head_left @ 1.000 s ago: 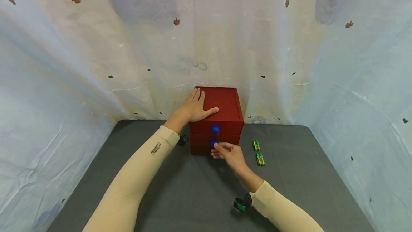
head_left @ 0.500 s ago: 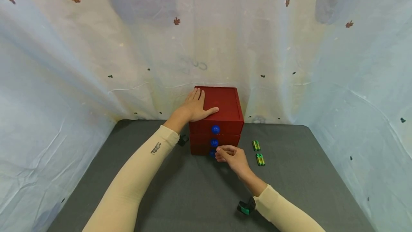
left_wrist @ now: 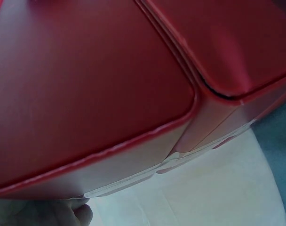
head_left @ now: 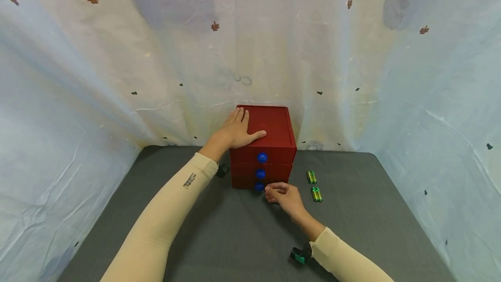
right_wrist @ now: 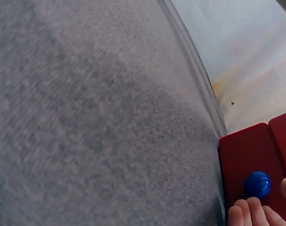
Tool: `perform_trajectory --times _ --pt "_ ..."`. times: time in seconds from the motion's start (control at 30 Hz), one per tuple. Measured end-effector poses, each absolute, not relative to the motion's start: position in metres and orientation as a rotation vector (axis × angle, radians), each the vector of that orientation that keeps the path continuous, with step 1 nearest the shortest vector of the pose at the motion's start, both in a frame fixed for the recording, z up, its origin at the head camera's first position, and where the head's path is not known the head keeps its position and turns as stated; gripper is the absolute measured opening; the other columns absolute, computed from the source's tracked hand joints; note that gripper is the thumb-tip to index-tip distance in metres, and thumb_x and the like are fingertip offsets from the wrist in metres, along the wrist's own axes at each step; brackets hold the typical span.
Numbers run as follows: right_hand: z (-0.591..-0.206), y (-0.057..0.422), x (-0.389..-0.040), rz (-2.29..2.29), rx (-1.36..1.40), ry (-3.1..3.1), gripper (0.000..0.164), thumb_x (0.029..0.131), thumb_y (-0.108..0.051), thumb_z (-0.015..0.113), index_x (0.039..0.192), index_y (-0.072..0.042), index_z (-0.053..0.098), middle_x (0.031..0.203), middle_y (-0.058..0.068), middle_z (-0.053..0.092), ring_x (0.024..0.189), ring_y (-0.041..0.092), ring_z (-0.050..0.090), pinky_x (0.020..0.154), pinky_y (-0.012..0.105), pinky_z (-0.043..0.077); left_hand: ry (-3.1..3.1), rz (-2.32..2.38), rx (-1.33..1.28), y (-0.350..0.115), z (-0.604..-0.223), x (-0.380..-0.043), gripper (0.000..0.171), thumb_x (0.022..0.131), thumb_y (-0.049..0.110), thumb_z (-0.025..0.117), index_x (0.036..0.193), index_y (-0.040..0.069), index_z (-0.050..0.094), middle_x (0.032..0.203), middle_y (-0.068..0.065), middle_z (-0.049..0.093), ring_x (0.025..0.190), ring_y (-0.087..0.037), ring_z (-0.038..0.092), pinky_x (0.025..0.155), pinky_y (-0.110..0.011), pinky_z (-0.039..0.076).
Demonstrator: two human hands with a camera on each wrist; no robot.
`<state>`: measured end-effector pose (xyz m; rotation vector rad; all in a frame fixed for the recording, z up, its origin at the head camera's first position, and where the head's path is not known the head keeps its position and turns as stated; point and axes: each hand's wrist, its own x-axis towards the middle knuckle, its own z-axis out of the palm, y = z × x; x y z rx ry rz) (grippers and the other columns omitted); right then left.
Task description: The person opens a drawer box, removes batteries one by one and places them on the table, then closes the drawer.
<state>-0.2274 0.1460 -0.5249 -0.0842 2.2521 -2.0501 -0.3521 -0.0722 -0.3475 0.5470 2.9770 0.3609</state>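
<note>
A red drawer box (head_left: 271, 126) with three blue round knobs down its front stands at the back of the table. My left hand (head_left: 236, 132) rests flat on its top, fingers spread and thumb out to the right; in the left wrist view the box's red side fills most of the picture. Beside the lowest blue knob (head_left: 259, 186) is my right hand (head_left: 285, 197), its fingers loosely bent and holding nothing. The right wrist view has the fingertips (right_wrist: 254, 207) just below a blue knob (right_wrist: 258, 184), with the thumb off to the right.
Two green-and-yellow battery pairs (head_left: 311, 177) lie on the dark grey table (head_left: 235, 238) to the right of the box. A pale patterned curtain (head_left: 270, 55) hangs close behind and along both sides.
My right hand has left the middle knob and moved down to beside the lowest one. The left hand stays on the box top, and the drawers look unmoved.
</note>
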Motion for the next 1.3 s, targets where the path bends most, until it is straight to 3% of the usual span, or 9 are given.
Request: perform_trajectory --times 0.67,1.03,1.3 --pt "-0.533 0.141 -0.234 -1.977 -0.134 2.267 0.032 0.101 -0.015 0.078 0.122 0.009 0.075 0.108 0.027 0.078 0.097 0.039 0.079 0.082 0.041 0.067 2.975 0.358 0.539 -0.072 -0.348 -0.351 0.11 0.103 0.079 0.037 0.172 0.002 0.002 0.18 -0.018 -0.007 0.167 -0.032 -0.01 0.135 -0.045 -0.004" --pt "-0.533 0.133 -0.236 -2.004 -0.145 2.183 0.04 0.103 -0.013 0.075 0.128 0.017 0.068 0.109 0.032 0.076 0.097 0.045 0.078 0.085 0.048 0.066 2.99 0.348 0.546 -0.071 -0.348 -0.349 0.11 0.103 0.08 0.038 0.172 0.002 0.003 0.18 -0.018 -0.005 0.167 -0.032 -0.009 0.135 -0.046 -0.003" --pt "-0.531 0.129 -0.239 -2.001 -0.113 2.174 0.041 0.103 -0.019 0.076 0.124 0.016 0.071 0.107 0.031 0.077 0.095 0.043 0.079 0.083 0.047 0.067 2.987 0.359 0.552 -0.072 -0.348 -0.351 0.11 0.103 0.08 0.038 0.172 0.001 0.003 0.18 -0.018 -0.005 0.167 -0.032 -0.009 0.135 -0.046 -0.003"
